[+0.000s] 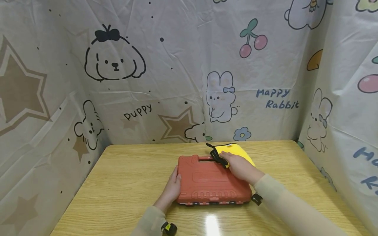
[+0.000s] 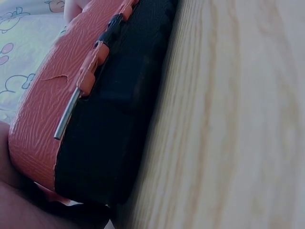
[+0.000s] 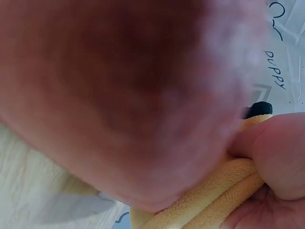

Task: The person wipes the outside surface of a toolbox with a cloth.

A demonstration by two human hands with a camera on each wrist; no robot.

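Note:
A red plastic carrying case (image 1: 212, 182) with a black lower half lies flat on the table. My left hand (image 1: 172, 185) grips its left side, the thumb by the top edge. In the left wrist view, the case's black side (image 2: 109, 133) and a metal hinge pin (image 2: 67, 113) show close up. At the case's back right corner, my right hand (image 1: 240, 167) holds a folded yellow fuzzy cloth (image 1: 233, 149) with dark edging. Folds of that cloth (image 3: 214, 195) are pinched in the right wrist view. A black strap-like bundle (image 1: 217, 157) hangs beside the fingers, over the case handle (image 1: 203, 158).
The wood-grain table (image 1: 127, 183) extends to both sides of the case. A printed cloth backdrop (image 1: 177, 49) with cartoon drawings closes off the back and both sides. Dark wrist bands (image 1: 169, 228) sit on both sleeves.

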